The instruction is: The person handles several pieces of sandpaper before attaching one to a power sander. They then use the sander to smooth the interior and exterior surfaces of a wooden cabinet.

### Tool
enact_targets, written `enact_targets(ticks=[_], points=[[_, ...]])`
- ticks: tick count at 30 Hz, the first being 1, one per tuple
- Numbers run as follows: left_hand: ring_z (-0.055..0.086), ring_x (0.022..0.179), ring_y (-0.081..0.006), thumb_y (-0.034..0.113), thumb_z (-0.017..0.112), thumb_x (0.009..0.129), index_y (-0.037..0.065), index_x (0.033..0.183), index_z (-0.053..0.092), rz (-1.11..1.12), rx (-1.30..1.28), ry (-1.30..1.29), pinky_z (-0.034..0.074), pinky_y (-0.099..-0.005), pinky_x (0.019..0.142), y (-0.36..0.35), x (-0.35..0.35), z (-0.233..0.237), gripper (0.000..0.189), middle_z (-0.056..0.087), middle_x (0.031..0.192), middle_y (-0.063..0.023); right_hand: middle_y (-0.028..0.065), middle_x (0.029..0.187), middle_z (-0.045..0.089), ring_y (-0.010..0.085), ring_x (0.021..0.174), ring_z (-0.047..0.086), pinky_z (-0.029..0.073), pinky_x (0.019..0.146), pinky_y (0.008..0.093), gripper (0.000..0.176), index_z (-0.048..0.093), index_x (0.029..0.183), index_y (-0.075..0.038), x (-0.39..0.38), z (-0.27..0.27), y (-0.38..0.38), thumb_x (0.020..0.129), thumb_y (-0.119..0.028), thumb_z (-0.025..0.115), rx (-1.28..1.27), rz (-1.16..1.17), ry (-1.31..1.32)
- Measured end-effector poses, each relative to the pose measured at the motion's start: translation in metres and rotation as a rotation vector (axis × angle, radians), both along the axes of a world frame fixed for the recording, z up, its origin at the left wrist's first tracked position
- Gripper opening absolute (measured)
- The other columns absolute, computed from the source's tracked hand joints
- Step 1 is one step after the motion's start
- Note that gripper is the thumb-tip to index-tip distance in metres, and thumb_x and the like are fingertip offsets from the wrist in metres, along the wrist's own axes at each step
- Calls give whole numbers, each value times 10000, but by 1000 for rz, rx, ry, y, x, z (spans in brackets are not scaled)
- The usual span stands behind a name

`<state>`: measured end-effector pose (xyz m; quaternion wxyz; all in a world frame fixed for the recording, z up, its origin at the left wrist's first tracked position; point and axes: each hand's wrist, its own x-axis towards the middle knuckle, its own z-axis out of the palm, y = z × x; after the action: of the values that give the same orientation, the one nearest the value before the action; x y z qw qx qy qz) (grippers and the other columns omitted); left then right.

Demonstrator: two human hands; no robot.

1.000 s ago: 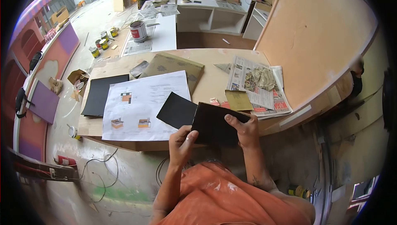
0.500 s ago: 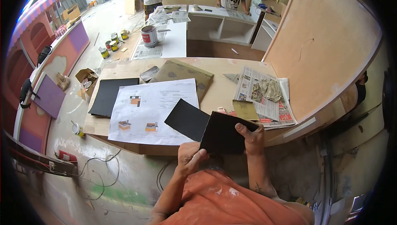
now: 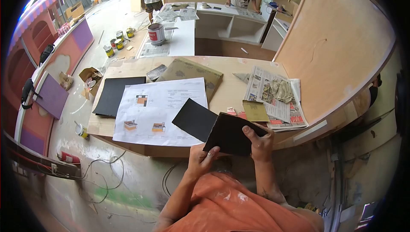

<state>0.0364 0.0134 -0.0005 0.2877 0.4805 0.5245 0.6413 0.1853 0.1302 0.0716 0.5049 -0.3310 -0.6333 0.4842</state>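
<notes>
I hold a black sheet of sandpaper [image 3: 230,133] in front of my body, over the near edge of the wooden table. My left hand [image 3: 203,158] pinches its lower left corner, the thumb lying on top. On the right edge, my right hand [image 3: 259,143] grips with its thumb across the black face and the fingers behind. A smaller black sandpaper piece [image 3: 193,119] lies on the printed drawing sheet [image 3: 149,99], just left of the held one. More black sheets [image 3: 117,95] sit at the table's left end.
Newspaper [image 3: 260,87] with a crumpled rag [image 3: 282,92] lies on the right, beside a tan sandpaper piece [image 3: 255,110]. A tall wooden panel [image 3: 337,40] rises at right. A paint can [image 3: 156,35] stands on the white counter. Two people are farther back. Cables [image 3: 112,168] cross the floor.
My left thumb has shifted slightly up over the corner of the sandpaper, which tilts a little differently. The view has moved slightly. The person at the back left has shifted stance.
</notes>
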Motion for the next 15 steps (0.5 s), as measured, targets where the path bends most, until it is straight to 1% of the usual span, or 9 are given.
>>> enact_targets(ticks=[1, 2, 4, 8, 10, 11, 13, 15], points=[[559, 565, -141, 237, 570, 972, -9, 715, 619, 16, 10, 87, 425, -285, 535, -1, -1, -2, 359, 607, 628, -56, -41, 721, 615, 60, 641, 503, 398, 585, 237, 226, 714, 840, 16, -1, 0, -2, 839, -205, 761, -26, 6, 23], [559, 565, -141, 237, 570, 972, -9, 715, 619, 15, 9, 88, 425, -285, 535, -1, -1, -6, 359, 607, 628, -56, -41, 721, 615, 60, 641, 503, 398, 585, 237, 226, 714, 840, 16, -3, 0, -3, 839, -205, 761, -27, 6, 23], [543, 545, -135, 208, 611, 949, -7, 723, 621, -32, 134, -124, 419, -277, 517, -1, 2, -13, 312, 574, 594, -44, -44, 703, 607, 59, 645, 504, 398, 590, 231, 227, 712, 830, 16, -7, 0, -8, 845, -206, 755, -79, 4, 65], [546, 521, -133, 191, 648, 927, 0, 697, 637, 5, 107, -226, 417, -283, 495, 5, 19, -4, 300, 576, 573, -48, -45, 696, 602, 58, 656, 506, 397, 599, 232, 231, 709, 826, 19, -9, 3, -11, 845, -207, 756, -64, 18, 37], [554, 510, -135, 198, 665, 917, -2, 690, 652, 15, -7, -98, 428, -294, 492, 2, 14, 1, 303, 590, 571, -59, -42, 706, 604, 59, 666, 502, 393, 602, 238, 225, 707, 831, 20, -9, 0, -12, 847, -200, 751, -93, -21, 56], [554, 510, -135, 198, 665, 917, -2, 690, 652, 17, -6, -99, 428, -294, 492, 2, 13, 4, 303, 590, 571, -59, -42, 706, 604, 59, 666, 502, 393, 602, 238, 225, 707, 831, 20, -9, -1, -12, 847, -200, 751, -93, -19, 56], [562, 510, -135, 199, 665, 918, -11, 697, 656, 115, 55, 66, 430, -295, 489, 2, 13, 7, 305, 599, 569, -72, -44, 709, 600, 58, 665, 494, 385, 594, 242, 217, 702, 828, 22, -9, -2, -12, 854, -190, 742, -53, -22, 45], [561, 512, -132, 195, 665, 917, -13, 693, 653, 119, 63, 45, 429, -296, 488, 1, 15, 9, 306, 589, 562, -72, -47, 705, 593, 58, 664, 490, 381, 591, 243, 215, 701, 828, 22, -10, 0, -13, 857, -188, 739, -40, -22, 38]])
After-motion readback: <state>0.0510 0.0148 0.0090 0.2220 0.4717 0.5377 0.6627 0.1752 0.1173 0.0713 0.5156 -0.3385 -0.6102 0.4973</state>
